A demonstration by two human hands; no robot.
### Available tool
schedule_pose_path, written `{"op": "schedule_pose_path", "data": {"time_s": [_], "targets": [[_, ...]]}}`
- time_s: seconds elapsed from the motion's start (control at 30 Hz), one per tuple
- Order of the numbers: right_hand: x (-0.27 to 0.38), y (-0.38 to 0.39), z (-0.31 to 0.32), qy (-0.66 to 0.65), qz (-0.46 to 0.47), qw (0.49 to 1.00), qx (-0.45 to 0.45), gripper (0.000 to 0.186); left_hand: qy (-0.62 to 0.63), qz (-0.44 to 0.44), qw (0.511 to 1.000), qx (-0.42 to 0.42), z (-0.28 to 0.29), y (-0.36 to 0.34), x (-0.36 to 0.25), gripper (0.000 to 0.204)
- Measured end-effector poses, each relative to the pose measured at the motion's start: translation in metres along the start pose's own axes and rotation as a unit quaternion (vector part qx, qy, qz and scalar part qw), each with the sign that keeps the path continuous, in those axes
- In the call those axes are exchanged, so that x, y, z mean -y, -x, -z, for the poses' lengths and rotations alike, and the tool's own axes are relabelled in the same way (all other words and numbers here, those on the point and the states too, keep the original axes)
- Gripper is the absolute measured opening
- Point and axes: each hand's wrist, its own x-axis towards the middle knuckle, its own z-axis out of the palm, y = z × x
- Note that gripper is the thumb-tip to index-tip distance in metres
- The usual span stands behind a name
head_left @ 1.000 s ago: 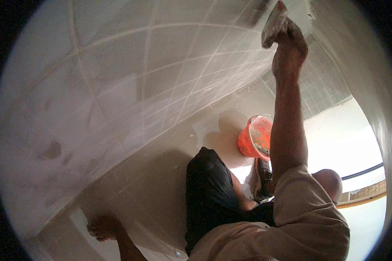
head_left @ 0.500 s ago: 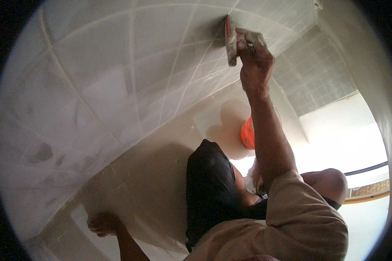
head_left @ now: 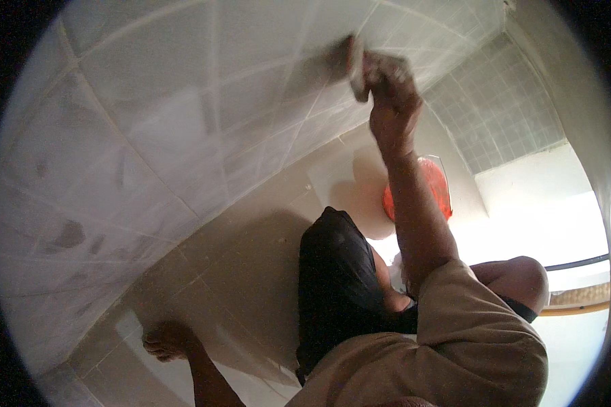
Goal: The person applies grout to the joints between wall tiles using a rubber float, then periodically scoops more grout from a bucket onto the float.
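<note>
Up on the tiled wall (head_left: 176, 122), my right hand (head_left: 394, 78) is closed round the back of a grout float (head_left: 356, 68), a flat board with a pale, smeared edge and a reddish face. The float's face is against or very near the tiles; blur hides which. My right arm is stretched out and raised. Low on the left, my left hand (head_left: 171, 340) is over the floor, its fingers loosely bent and a little apart. Nothing shows in it, and whether it touches the floor is unclear.
An orange-red bucket (head_left: 438, 186) with a wire handle stands beyond my right forearm, partly hidden by it. My bent knee in black shorts (head_left: 336, 271) is close to the wall. A smaller-tiled wall (head_left: 499, 105) closes the far right, above bright light. Beige tiles cover the floor (head_left: 231, 278).
My right hand and the float have shifted slightly down and are blurred by motion. My view has moved a little, so more of the bucket shows. My left hand keeps much the same pose.
</note>
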Motion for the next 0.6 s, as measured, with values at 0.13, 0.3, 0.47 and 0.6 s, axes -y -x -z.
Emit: {"op": "schedule_pose_path", "data": {"time_s": [0.13,0.3,0.47,0.6], "targets": [[-0.061,0.088,-0.016,-0.422,-0.153,0.893,0.043,0.029,-0.04,-0.058,0.997,0.019,0.021,0.016,-0.022,0.061],[-0.022,0.1,-0.02,-0.146,-0.288,0.929,0.18,0.029,-0.078,-0.097,0.992,0.019,0.019,0.026,-0.032,0.06],[-0.004,0.013,0.029,-0.353,-0.294,0.887,-0.056,0.031,-0.126,-0.116,0.985,-0.035,0.02,0.029,-0.045,0.058],[-0.035,-0.001,0.028,-0.365,-0.302,0.881,0.01,0.029,-0.162,-0.13,0.976,-0.07,0.013,0.035,-0.055,0.057]]}}
